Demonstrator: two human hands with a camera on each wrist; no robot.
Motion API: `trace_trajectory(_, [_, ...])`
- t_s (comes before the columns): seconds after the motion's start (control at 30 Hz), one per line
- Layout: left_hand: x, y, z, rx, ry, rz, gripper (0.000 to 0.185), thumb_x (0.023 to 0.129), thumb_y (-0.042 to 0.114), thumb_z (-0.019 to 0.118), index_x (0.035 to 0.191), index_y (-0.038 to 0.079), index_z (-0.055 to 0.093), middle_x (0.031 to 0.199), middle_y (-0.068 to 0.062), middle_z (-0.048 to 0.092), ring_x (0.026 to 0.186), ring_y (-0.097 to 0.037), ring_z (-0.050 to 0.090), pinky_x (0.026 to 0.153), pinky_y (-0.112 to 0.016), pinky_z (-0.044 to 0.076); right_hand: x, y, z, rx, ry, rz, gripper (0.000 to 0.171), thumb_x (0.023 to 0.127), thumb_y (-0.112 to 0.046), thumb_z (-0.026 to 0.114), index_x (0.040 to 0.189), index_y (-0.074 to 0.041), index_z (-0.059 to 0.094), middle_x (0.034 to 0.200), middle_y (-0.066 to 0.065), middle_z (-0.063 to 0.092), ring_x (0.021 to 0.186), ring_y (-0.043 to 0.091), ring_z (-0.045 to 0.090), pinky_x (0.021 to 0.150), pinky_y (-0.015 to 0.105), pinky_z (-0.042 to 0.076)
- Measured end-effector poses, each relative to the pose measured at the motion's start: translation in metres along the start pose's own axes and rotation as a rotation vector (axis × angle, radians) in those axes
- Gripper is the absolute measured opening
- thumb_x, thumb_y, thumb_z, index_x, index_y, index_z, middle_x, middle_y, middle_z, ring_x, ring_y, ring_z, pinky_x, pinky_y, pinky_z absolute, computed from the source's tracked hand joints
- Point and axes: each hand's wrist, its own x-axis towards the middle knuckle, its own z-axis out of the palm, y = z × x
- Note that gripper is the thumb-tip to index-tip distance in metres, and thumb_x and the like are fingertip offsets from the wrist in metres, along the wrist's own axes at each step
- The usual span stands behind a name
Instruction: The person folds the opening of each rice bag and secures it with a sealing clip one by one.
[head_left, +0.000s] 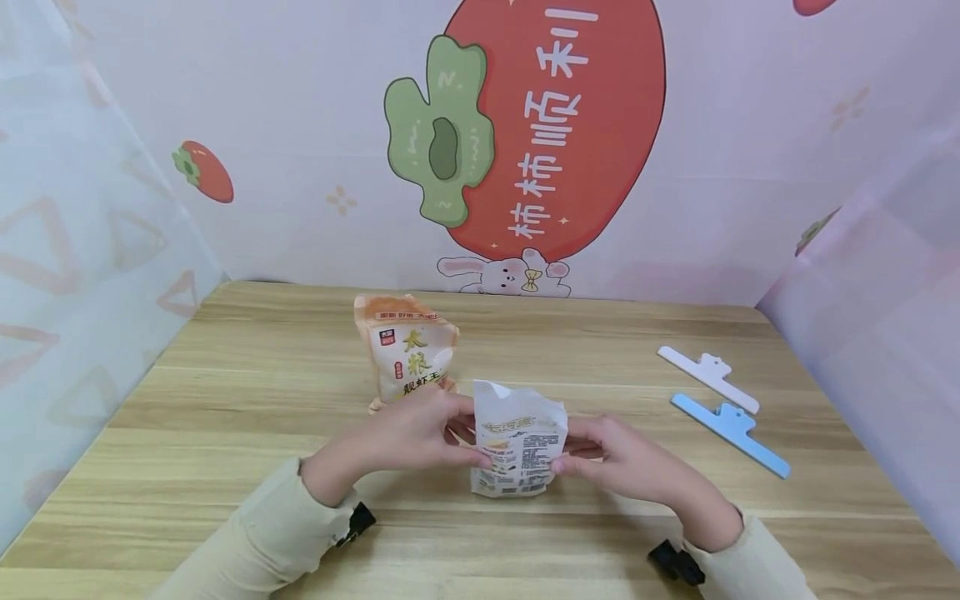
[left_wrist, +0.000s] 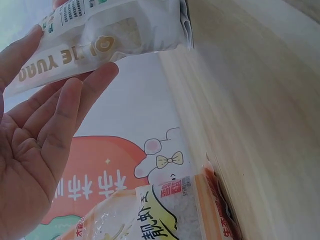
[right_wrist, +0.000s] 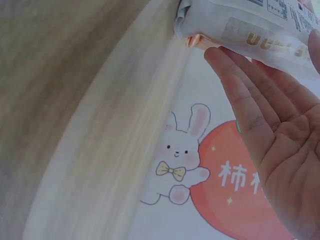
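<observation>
I see the white pouch upright on the desk, near centre. Left hand and right hand pinch its sides with thumbs and straightish fingers, likely steadying it. Orange bag just behind; two clips far right.

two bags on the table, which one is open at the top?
The white bag, held between left hand and right hand. The orange bag behind it looks sealed.

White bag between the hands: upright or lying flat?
Upright. The white bag stands on the table on its bottom edge, crumpled top up, with the left hand and right hand at its sides.
</observation>
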Motion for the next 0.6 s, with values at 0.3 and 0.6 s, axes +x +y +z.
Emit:
trace_trajectory(0.3, [0.001, -0.001, -0.001, -0.015, -0.008, -0.026, 0.041, 0.083, 0.025, 0.081, 0.118, 0.007, 0.069, 0.108, -0.006, 0.076, 0.090, -0.008, 0.074, 0.076, -0.016, 0.056, 0.001, -0.024, -0.013, -0.087, 0.200, -0.162, 0.040, 0.095, -0.010, 0.066, 0.134, -0.009, 0.060, 0.132, 0.006, 0.066, 0.124, 0.017, 0.061, 0.100, 0.048, 0.052])
trace_trajectory(0.6, [0.001, -0.002, 0.000, -0.038, -0.011, -0.034, 0.041, 0.084, 0.027, 0.080, 0.118, 0.007, 0.069, 0.109, -0.005, 0.076, 0.091, -0.008, 0.073, 0.078, -0.017, 0.056, 0.018, -0.046, -0.010, -0.016, 0.376, -0.357, 0.031, 0.090, 0.005, 0.066, 0.119, -0.005, 0.069, 0.115, 0.010, 0.073, 0.107, 0.010, 0.069, 0.090, 0.028, 0.057])
